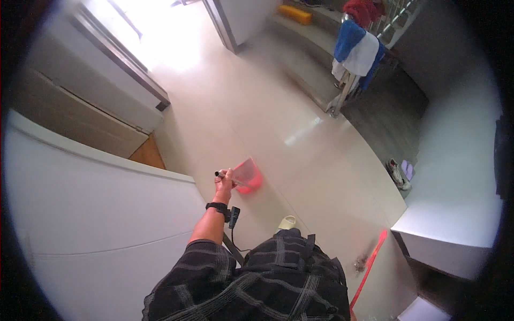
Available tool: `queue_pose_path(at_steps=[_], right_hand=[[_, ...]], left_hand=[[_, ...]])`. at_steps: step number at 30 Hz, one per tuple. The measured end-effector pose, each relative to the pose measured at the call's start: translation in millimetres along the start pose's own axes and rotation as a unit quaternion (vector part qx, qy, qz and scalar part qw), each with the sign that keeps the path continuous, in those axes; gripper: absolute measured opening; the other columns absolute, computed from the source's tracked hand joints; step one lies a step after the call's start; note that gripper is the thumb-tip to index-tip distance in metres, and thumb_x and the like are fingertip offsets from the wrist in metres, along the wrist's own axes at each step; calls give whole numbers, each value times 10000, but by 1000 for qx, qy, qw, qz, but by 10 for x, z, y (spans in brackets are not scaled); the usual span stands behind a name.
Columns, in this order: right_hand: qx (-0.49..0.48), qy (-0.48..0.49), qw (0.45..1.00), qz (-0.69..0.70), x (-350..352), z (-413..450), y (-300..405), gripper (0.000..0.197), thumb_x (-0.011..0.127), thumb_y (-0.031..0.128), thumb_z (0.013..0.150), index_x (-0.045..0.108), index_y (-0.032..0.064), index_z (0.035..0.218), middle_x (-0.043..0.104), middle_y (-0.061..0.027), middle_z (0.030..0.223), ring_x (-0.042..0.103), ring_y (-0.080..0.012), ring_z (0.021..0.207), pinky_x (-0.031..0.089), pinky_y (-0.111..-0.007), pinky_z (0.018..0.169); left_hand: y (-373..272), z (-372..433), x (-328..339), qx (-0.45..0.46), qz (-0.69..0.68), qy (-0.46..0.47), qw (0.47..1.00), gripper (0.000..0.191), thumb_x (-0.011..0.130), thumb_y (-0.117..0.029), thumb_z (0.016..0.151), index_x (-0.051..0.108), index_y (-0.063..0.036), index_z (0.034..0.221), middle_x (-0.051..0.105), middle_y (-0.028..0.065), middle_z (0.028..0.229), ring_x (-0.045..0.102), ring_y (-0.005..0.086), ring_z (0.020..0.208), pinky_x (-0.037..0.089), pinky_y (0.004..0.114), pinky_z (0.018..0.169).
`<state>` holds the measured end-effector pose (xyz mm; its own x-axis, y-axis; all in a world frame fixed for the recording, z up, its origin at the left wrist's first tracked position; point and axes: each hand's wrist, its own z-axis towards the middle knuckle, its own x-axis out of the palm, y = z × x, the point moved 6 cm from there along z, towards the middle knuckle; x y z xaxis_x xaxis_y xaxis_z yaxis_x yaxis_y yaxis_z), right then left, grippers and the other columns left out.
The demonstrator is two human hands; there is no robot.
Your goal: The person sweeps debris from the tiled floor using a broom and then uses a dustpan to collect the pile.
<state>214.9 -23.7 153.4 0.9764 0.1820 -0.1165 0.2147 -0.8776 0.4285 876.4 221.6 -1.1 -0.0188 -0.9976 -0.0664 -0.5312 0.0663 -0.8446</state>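
My left hand (223, 184) is closed round the upper end of a dustpan's tubular handle (219, 174). Below that hand, the translucent red dustpan (247, 176) is down at the tiled floor. Only a sliver of my right hand (353, 316) shows at the bottom edge, at the near end of a long red broom (367, 269); its fingers are hidden. The broom slants away to the right over the floor. Beside it lies a small heap of grey dirt (360, 263).
A white cabinet (120, 200) flanks me on the left; a white bench-like unit (445, 236) stands right. Shoes (397, 174) lie by the wall. Ahead are steps (305, 60), a railing post (343, 96) hung with cloths (357, 48), and a bright doorway (176, 36).
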Motion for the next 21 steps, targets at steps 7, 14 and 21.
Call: queue_pose_path(at_steps=[7, 14, 21], right_hand=[[-23, 2, 999, 24, 174, 304, -32, 154, 484, 210, 867, 443, 115, 754, 383, 33, 553, 363, -83, 440, 312, -219, 402], [-136, -12, 973, 188, -86, 366, -621, 301, 444, 251, 897, 369, 156, 621, 329, 38, 506, 319, -79, 395, 274, -222, 361], [28, -171, 885, 432, -195, 701, -1616, 174, 504, 128, 830, 461, 67, 672, 426, -26, 479, 387, -146, 339, 298, -262, 305]], left_hand=[[-384, -145, 605, 88, -79, 177, 977, 169, 643, -204, 769, 571, -79, 858, 545, 9, 782, 525, 113, 745, 461, 259, 611], [-643, -959, 1670, 102, 210, 301, 925, 164, 618, -233, 814, 632, -70, 810, 557, -12, 677, 493, 84, 622, 418, 271, 521], [-402, -1629, 2552, 131, 474, 434, 755, 225, 575, -210, 832, 492, -56, 690, 505, 9, 668, 497, 90, 622, 466, 258, 522]])
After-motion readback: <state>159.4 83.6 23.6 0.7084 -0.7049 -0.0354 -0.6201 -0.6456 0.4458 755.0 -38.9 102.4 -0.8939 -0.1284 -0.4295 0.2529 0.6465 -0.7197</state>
